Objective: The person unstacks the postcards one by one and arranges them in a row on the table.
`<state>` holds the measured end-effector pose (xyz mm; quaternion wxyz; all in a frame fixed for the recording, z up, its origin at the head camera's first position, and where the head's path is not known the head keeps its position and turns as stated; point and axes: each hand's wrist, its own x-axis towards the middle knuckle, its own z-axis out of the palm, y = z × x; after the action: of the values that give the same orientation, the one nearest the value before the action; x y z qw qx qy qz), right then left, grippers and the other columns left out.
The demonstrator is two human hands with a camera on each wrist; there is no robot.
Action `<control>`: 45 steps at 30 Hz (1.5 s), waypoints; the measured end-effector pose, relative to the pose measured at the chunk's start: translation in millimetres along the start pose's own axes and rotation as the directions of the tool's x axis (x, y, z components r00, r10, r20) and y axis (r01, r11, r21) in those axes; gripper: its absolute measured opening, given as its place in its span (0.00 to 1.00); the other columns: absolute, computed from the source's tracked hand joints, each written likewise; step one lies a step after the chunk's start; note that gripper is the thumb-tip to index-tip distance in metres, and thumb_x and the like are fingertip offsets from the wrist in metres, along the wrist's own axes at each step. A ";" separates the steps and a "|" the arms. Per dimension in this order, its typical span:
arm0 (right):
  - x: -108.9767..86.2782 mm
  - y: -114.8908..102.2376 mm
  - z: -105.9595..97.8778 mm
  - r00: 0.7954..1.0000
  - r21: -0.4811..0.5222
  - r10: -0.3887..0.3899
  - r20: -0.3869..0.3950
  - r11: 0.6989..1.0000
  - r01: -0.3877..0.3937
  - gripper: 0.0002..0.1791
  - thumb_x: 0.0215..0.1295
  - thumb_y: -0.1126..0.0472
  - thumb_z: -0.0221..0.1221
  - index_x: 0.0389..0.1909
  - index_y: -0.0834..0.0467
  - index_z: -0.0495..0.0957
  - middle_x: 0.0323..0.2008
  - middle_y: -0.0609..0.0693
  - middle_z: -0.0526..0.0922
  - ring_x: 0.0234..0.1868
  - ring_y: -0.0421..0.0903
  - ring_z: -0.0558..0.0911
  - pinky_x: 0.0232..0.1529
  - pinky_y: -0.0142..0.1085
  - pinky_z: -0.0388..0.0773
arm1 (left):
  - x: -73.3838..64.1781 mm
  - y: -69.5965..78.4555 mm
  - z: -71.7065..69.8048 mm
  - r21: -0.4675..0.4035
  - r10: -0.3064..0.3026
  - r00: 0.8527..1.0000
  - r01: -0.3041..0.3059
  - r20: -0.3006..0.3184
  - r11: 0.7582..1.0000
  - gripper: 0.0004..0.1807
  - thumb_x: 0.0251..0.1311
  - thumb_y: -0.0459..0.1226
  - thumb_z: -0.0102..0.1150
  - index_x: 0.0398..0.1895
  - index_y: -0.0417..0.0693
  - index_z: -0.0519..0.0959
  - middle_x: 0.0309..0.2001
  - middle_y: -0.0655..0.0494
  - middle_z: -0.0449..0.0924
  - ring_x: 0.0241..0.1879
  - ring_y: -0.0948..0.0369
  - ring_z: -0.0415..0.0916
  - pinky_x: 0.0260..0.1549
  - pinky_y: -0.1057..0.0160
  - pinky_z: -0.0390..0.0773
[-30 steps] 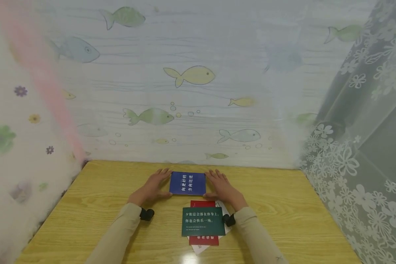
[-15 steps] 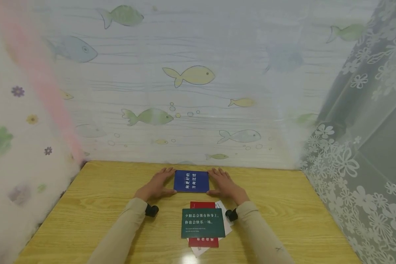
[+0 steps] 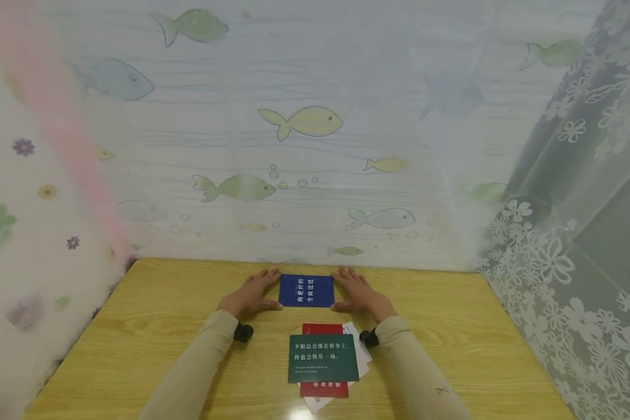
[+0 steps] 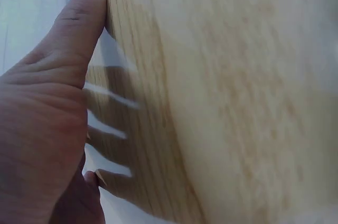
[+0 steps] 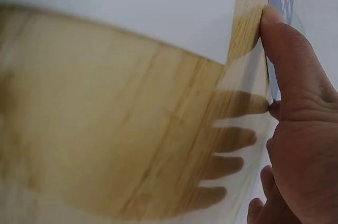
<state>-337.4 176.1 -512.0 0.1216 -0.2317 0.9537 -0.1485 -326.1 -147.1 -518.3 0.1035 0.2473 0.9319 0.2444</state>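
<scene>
Light is soft; glare [image 3: 301,413] spots the near tabletop [image 3: 257,373]; finger shadows [image 5: 224,166] stripe both wrist views, which seem blurred.

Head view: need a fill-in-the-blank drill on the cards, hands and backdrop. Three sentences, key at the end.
1. The left hand and right hand flank the ____ card.
2. The topmost card of the pile is ____.
3. The animals printed on the backdrop are ____.
Missing words: blue; green; fish.
</scene>
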 end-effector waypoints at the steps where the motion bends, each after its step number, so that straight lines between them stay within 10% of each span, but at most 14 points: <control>1: -1.0 -0.1 0.0 1.000 0.011 0.001 0.005 1.000 -0.001 0.50 0.65 0.45 0.67 0.80 0.57 0.54 0.81 0.62 0.46 0.81 0.64 0.42 0.80 0.59 0.41 | 0.0 0.2 0.1 0.005 -0.004 1.000 0.004 0.006 1.000 0.49 0.64 0.51 0.66 0.81 0.42 0.53 0.81 0.42 0.47 0.80 0.38 0.40 0.78 0.37 0.39; 36: -18.9 -3.9 4.8 0.999 0.058 -0.003 0.039 0.998 0.001 0.43 0.75 0.47 0.56 0.81 0.60 0.48 0.81 0.65 0.45 0.81 0.67 0.44 0.78 0.65 0.44 | -3.7 12.3 12.0 0.081 0.002 0.999 0.002 -0.047 0.997 0.41 0.69 0.48 0.61 0.80 0.43 0.57 0.80 0.41 0.51 0.80 0.39 0.44 0.78 0.37 0.42; 45: -37.8 0.9 10.4 0.995 0.069 -0.055 -0.084 0.996 0.061 0.37 0.79 0.51 0.49 0.78 0.68 0.51 0.78 0.70 0.50 0.79 0.72 0.44 0.77 0.68 0.41 | -10.7 17.0 14.7 0.077 0.042 0.994 -0.035 -0.096 0.996 0.44 0.64 0.50 0.67 0.78 0.42 0.61 0.79 0.41 0.56 0.79 0.39 0.46 0.77 0.36 0.44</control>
<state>-302.0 192.6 -515.8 0.0861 -0.2484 0.9448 -0.1955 -305.4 -133.7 -521.6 0.0435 0.2566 0.9395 0.2228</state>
